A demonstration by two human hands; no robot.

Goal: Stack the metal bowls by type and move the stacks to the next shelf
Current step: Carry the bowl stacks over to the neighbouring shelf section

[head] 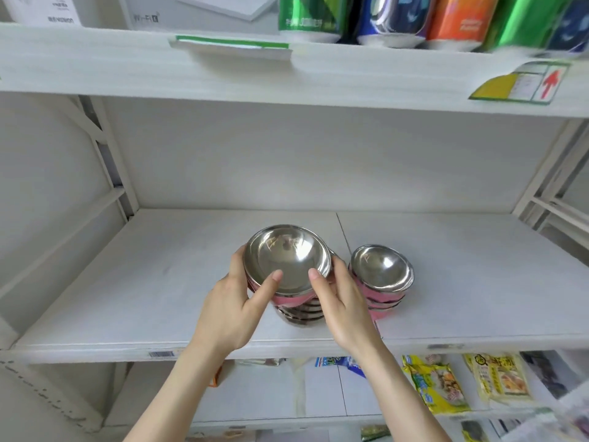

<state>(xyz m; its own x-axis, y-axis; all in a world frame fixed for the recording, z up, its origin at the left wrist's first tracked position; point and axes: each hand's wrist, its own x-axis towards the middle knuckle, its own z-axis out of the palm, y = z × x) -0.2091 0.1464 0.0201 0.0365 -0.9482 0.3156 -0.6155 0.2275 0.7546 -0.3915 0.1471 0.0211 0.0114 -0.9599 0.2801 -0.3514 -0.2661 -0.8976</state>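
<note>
Head view showed the left hand (234,309) and right hand (342,306) clasping the larger bowl stack (288,275) at frame centre on the shelf (127,282), beside the smaller stack (382,279). Stiff, slippery steel probably favoured gripping low on its sides.

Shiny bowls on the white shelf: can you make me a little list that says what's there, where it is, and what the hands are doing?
big stack: wide shiny metal bowls with pink bands, middle of the white shelf
small stack: smaller shiny metal bowls with pink bands, just right of the big stack
left hand: gripping the big stack's left side
right hand: gripping its right side
shelf above: colourful drink cans
shelf below: yellow snack packets
</note>
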